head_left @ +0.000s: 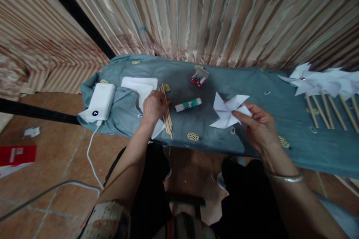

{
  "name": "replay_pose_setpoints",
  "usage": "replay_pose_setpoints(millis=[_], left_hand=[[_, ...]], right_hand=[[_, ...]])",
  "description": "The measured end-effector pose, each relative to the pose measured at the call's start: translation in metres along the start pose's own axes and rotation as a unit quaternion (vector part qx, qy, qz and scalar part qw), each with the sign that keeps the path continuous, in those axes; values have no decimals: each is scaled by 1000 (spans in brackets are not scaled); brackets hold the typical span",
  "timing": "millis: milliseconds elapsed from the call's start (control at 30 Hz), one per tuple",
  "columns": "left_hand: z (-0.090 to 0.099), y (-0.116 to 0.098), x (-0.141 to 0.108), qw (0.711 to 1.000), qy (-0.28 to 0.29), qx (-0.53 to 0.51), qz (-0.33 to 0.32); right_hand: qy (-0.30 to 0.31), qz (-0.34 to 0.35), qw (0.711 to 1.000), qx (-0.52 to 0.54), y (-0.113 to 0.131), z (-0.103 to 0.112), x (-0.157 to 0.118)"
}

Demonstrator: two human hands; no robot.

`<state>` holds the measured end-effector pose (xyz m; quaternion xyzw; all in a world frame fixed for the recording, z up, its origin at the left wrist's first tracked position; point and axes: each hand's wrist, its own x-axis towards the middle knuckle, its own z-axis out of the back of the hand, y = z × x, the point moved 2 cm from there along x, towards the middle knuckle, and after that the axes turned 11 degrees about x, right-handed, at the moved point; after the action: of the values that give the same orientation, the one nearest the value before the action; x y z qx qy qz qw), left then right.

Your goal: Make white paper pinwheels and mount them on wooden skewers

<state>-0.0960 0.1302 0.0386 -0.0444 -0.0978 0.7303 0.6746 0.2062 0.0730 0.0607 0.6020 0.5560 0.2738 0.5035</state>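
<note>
A white paper pinwheel [226, 112] with a small pin at its centre is pinched in my right hand [259, 125], thumb near the pin, just above the cloth. To the left, my left hand [153, 105] is over a small bundle of thin wooden sticks [167, 119], fingers curled and closed on a stick near the upper end. Its fingertips are partly hidden. White paper sheets [140, 83] lie under and beside this hand. Between both hands lies a glue stick [188, 105] with a green label. Behind it an opened small red box [198, 78] holds metal pins.
Several pinwheels on sticks [322, 82] lie at the right on the blue-green tablecloth [266, 108]. A white power bank [102, 101] with a white cable [89, 153] is at the left end. A pleated curtain [179, 18] hangs behind the table.
</note>
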Motion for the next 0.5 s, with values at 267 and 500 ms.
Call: replay_pose_setpoints(millis=[267,500], left_hand=[[1,-6,3,1000,9,10,-2],[2,-8,1,1000,8,26,-5]], right_hand=[[0,-1,1000,0,0,-3,-1],[9,1,1000,-2,-2,-5,-1]])
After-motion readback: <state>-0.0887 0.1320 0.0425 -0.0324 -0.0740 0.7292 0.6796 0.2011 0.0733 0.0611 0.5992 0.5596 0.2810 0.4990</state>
